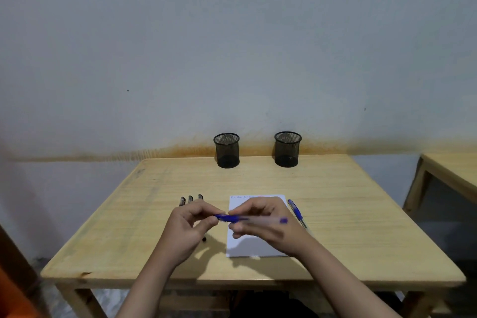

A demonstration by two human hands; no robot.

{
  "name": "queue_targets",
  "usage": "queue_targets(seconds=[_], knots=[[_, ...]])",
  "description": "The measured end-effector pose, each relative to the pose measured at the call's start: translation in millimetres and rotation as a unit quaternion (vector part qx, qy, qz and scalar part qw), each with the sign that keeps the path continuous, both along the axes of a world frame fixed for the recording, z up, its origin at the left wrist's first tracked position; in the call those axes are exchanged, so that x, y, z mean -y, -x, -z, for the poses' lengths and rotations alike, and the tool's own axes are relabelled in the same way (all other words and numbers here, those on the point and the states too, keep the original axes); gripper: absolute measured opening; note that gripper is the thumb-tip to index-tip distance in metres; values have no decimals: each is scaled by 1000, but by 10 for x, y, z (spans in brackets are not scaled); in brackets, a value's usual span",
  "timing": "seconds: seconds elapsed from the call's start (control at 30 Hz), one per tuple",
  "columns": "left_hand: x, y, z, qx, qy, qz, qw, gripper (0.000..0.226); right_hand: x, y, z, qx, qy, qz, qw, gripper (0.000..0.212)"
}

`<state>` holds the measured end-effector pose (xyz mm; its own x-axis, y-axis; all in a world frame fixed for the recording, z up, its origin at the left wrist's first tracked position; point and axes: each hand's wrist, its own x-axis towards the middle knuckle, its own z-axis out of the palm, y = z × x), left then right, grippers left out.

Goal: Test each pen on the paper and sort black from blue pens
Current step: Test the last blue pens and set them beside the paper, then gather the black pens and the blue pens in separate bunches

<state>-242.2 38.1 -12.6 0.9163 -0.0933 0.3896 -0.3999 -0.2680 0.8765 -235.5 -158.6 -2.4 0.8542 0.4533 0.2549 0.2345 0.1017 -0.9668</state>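
a: both hands are closed on one blue pen (247, 219) held level above the near-left part of the paper (255, 245). the left hand (189, 224) pinches the blue cap end, the right hand (260, 219) wraps the clear barrel.

b: so what could go wrong?

a: it looks like capping or uncapping. if the cap comes off with a jerk, it could skip off the tabletop (361, 214), or the tip could mark the fingers. a wrongly read scribble would send the pen to the wrong cup, and the writing at the paper's top edge is too faint to judge from here.

b: counts?

a: two black mesh cups, the left cup (227, 150) and the right cup (287, 149), both looking empty. one sheet of paper. one more blue pen (296, 213) lying just right of the paper. three dark pens (190, 199) lying side by side left of it, partly hidden behind the left hand; i can't tell whether others lie underneath.
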Motion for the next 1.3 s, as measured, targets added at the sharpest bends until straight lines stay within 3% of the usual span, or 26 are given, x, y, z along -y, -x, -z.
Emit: queue_targets(seconds=[0.13, 0.23, 0.33, 0.43, 0.53, 0.63, 0.8, 1.03, 1.3], knots=[[11, -195, -72, 12, -66, 35, 997, 26, 227, -67, -115, -43, 79, -95, 991, 24], [126, -294, -1, -14, -84, 13, 996, 29, 253, -113, -121, -81, 113, 0, 990, 15], [164, -358, 154, -60, -97, -88, 990, 27, 345, -185, -52, -124, 156, 110, 974, 23], [10, -401, 315, -60, -202, -267, 940, 42, 599, -340, 64, -90, 204, 255, 941, 16], [-170, -434, 430, -165, -271, -371, 873, 69, 845, -489, 164, -55, 274, 358, 891, 11], [-247, -468, 510, -237, -308, -363, 847, 78, 951, -576, 313, -66, 332, 371, 865, 17], [-148, -525, 561, -231, -332, -369, 837, 83, 947, -600, 522, -62, 353, 368, 858, 6], [-46, -670, 506, -243, -319, -333, 853, 26, 925, -731, 508, -93, 428, 350, 828, 21], [56, -878, 470, -304, -321, -285, 850, 30, 949, -890, 453, -153, 476, 302, 812, 30]])
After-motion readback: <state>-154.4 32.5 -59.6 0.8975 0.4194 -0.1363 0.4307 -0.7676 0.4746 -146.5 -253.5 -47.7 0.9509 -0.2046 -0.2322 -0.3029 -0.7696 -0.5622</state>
